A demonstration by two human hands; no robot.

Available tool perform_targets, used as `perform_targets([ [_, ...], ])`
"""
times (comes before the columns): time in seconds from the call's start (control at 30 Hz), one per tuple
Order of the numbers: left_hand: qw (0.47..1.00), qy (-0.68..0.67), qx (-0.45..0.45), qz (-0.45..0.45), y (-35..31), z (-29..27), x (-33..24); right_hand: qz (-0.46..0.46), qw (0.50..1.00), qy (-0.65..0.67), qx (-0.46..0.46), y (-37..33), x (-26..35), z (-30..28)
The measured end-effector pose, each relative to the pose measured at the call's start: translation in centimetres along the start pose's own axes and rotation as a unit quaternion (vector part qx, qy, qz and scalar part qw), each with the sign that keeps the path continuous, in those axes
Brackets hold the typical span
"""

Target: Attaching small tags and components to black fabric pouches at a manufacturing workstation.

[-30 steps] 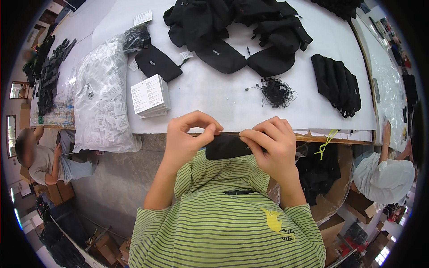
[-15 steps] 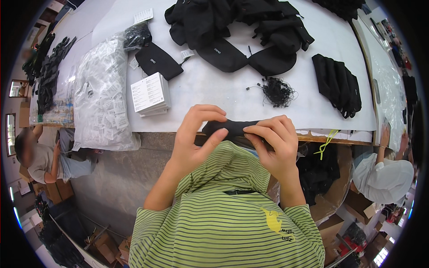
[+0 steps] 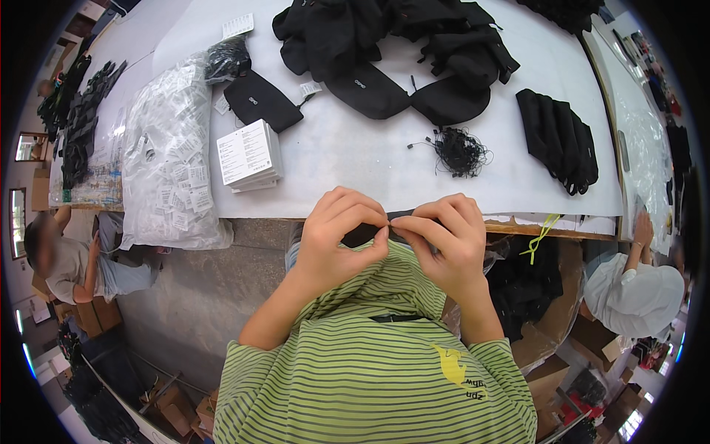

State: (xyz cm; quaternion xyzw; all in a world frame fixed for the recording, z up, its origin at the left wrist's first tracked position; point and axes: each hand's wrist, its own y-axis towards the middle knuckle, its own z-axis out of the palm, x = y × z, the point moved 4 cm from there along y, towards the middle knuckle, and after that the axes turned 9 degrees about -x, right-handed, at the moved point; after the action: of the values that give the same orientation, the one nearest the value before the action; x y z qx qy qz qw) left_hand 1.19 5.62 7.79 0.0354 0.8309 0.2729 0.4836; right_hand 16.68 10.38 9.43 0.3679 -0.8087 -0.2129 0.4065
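Left hand [image 3: 325, 235] moved nearer right hand [image 3: 452, 240]; both pinch pouch [image 3: 359, 236] in fingers [image 3: 421, 224]; cards [image 3: 246, 157] printed

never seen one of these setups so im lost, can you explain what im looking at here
There is no machine here, just a person's bare hands. The view comes from a wide camera worn on the head, looking down, so straight edges look bent. The left hand and right hand pinch with their fingertips close together, holding what looks like a black cloth pouch, partly hidden by the fingers. On the white table are a clear bag of labels, a stack of white cards, a tangle of black cords and a heap of dark pouches.
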Motion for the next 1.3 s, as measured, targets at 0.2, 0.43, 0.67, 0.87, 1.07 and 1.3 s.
perform_targets([
  [0.2,0.999,-0.032,-0.003,-0.034,-0.1,0.0,0.3,0.006,1.000,0.010,-0.003,-0.1,-0.2,0.1],
  [0.43,0.997,-0.054,0.000,-0.060,-0.2,-0.2,0.5,0.024,0.999,0.032,-0.004,-0.1,-0.3,0.1],
  [0.67,0.960,-0.176,-0.021,-0.216,-0.5,-0.3,1.6,0.060,0.997,0.055,0.000,0.0,-0.6,0.1],
  [0.87,0.965,-0.167,-0.045,-0.196,-0.3,-1.3,2.4,0.082,0.994,0.065,0.012,-0.1,-0.9,0.2],
  [1.07,0.995,-0.084,0.025,-0.044,0.4,-1.6,0.5,0.085,0.994,0.065,0.016,-0.1,-1.0,0.3],
  [1.3,0.986,-0.089,0.117,-0.079,-1.3,-1.1,1.6,0.117,0.985,0.120,0.032,-0.3,-1.2,0.5],
])
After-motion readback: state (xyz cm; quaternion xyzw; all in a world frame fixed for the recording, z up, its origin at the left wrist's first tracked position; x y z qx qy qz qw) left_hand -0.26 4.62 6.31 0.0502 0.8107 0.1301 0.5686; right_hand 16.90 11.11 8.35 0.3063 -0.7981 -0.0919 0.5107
